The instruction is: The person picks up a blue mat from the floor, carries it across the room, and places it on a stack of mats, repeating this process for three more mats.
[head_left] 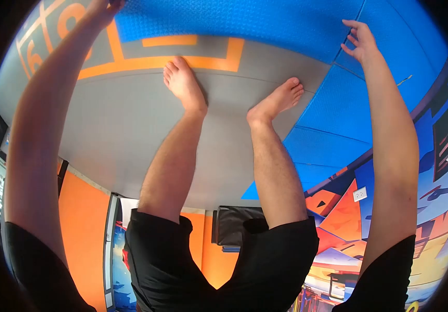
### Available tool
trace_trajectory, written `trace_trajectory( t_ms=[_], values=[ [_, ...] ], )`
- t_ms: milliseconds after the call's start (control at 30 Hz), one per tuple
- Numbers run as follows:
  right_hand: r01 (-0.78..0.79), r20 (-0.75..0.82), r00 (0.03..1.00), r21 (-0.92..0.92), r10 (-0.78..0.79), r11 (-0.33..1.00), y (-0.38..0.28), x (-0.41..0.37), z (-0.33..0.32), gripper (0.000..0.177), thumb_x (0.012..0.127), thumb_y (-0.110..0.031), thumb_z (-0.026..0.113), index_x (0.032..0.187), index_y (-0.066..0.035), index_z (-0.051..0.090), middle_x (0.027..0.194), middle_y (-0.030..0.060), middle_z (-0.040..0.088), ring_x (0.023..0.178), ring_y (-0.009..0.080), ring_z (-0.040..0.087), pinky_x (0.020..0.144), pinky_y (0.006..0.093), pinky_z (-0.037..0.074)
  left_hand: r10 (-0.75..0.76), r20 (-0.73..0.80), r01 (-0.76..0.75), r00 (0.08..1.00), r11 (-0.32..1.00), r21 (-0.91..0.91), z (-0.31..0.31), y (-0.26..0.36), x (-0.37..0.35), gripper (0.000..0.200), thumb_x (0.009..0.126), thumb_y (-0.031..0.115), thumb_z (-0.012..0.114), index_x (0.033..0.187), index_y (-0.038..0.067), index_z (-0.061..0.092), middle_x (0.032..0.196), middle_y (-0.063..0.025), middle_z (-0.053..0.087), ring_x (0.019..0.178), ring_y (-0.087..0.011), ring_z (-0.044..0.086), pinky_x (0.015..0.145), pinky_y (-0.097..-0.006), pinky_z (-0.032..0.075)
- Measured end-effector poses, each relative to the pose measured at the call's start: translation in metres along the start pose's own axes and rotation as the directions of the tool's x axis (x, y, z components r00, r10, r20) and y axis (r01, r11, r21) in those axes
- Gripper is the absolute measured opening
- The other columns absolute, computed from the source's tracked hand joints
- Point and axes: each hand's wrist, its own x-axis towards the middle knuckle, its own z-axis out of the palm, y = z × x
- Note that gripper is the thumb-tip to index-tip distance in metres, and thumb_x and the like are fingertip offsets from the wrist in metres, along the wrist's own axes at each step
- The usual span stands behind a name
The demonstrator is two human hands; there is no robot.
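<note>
A textured blue mat (234, 21) lies across the top of the view, its near edge overlapping the orange markings on the grey floor. My left hand (102, 9) is at the mat's left corner, cut off by the top of the frame. Something dark shows by its fingers, but I cannot make out what it is or whether the fingers grip the mat. Over the blue mats on the right, my right hand (360, 42) has its fingers apart and holds nothing. It is close to the seam at the mat's right edge; contact there cannot be made out.
My bare feet (185, 88) stand apart on the grey floor (114, 119). More blue mats (333, 114) run along the right, beside a painted wall (333, 208) with a white socket (359, 194). Behind my legs are an orange wall (83, 223) and a black padded object (237, 223).
</note>
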Motion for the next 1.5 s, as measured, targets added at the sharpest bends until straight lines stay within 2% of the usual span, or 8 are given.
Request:
trace_trajectory(
  t_ms=[267,433,667,800,1000,1133,1333,1500],
  values=[
    [-0.170,0.372,0.922,0.638,-0.107,0.751,0.009,-0.063,-0.036,0.086,0.076,0.001,0.067,0.149,-0.013,0.025,0.142,0.0122,0.037,0.135,0.0283,0.033,0.099,0.0671,0.037,0.147,0.329,-0.187,0.933,0.978,0.093,-0.088,0.067,0.076,0.030,0.095,0.023,0.040,0.100,0.000,0.058,0.100,-0.0100,0.059,0.099,-0.0238,0.051,0.093,-0.0372,0.035],
    [0.031,0.271,0.951,0.400,-0.151,0.916,0.025,-0.092,-0.050,0.101,0.076,-0.001,0.066,0.156,-0.016,0.006,0.157,0.0096,0.022,0.137,0.0296,0.033,0.103,0.0649,0.032,0.482,0.479,-0.479,0.733,0.867,-0.139,-0.245,0.161,0.126,0.017,0.082,0.000,0.059,0.098,0.000,0.065,0.090,-0.0082,0.065,0.084,-0.0159,0.059,0.078,-0.0307,0.048],
    [0.058,0.196,0.948,0.671,-0.252,0.739,0.049,-0.065,-0.087,0.055,0.085,-0.007,0.062,0.137,-0.008,0.045,0.134,0.0082,0.053,0.120,0.0264,0.052,0.099,0.0440,0.042,0.652,0.534,-0.808,0.538,0.580,0.107,-0.318,0.086,0.072,0.025,0.079,-0.009,0.057,0.103,-0.001,0.065,0.098,-0.0086,0.065,0.096,-0.0194,0.060,0.084,-0.0346,0.049],
    [0.507,0.019,0.843,0.307,-0.538,0.805,0.060,-0.179,-0.094,0.051,0.081,0.008,0.067,0.129,-0.002,0.051,0.125,0.0081,0.055,0.118,0.0221,0.053,0.092,0.0388,0.051,0.212,0.381,-0.169,0.900,0.975,-0.143,-0.341,0.046,0.068,0.053,0.087,-0.004,0.063,0.135,0.004,0.043,0.127,-0.0102,0.051,0.113,-0.0213,0.054,0.098,-0.0364,0.046],
    [0.721,0.011,0.691,0.070,-0.723,0.690,0.047,-0.227,-0.098,0.053,0.082,0.009,0.068,0.131,0.002,0.049,0.138,0.0095,0.042,0.121,0.0218,0.050,0.092,0.0356,0.054,0.072,0.232,0.025,0.970,0.920,-0.391,-0.311,0.085,0.119,0.029,0.088,-0.002,0.059,0.116,0.001,0.058,0.108,-0.0061,0.062,0.104,-0.0166,0.058,0.092,-0.0318,0.046],
    [0.770,0.025,0.637,-0.022,-0.770,0.637,-0.016,-0.180,-0.055,0.057,0.082,-0.008,0.076,0.130,0.003,0.049,0.137,0.0117,0.046,0.122,0.0230,0.050,0.098,0.0364,0.047,0.033,0.013,-0.036,0.999,0.940,0.338,-0.014,-0.011,0.021,0.033,0.101,0.034,0.041,0.106,0.005,0.055,0.109,-0.0108,0.057,0.115,-0.0288,0.049,0.102,-0.0417,0.038],
    [0.624,0.109,0.762,0.139,-0.639,0.769,-0.063,-0.082,0.029,0.070,0.080,-0.025,0.080,0.134,0.003,0.045,0.136,0.0166,0.052,0.121,0.0240,0.052,0.102,0.0379,0.042,-0.010,0.084,0.006,0.996,0.999,0.045,-0.026,0.023,0.012,0.040,0.101,0.033,0.034,0.091,-0.001,0.052,0.097,-0.0164,0.052,0.110,-0.0342,0.045,0.099,-0.0433,0.031],
    [0.497,0.182,0.865,-0.447,-0.468,0.744,-0.026,-0.015,0.058,0.068,0.083,-0.031,0.075,0.134,0.004,0.047,0.135,0.0193,0.054,0.116,0.0281,0.058,0.093,0.0366,0.049,0.101,-0.005,-0.099,0.995,0.987,0.124,-0.016,0.009,0.011,0.041,0.101,0.033,0.033,0.091,-0.001,0.052,0.099,-0.0162,0.053,0.107,-0.0348,0.045,0.098,-0.0441,0.031]
  ],
)
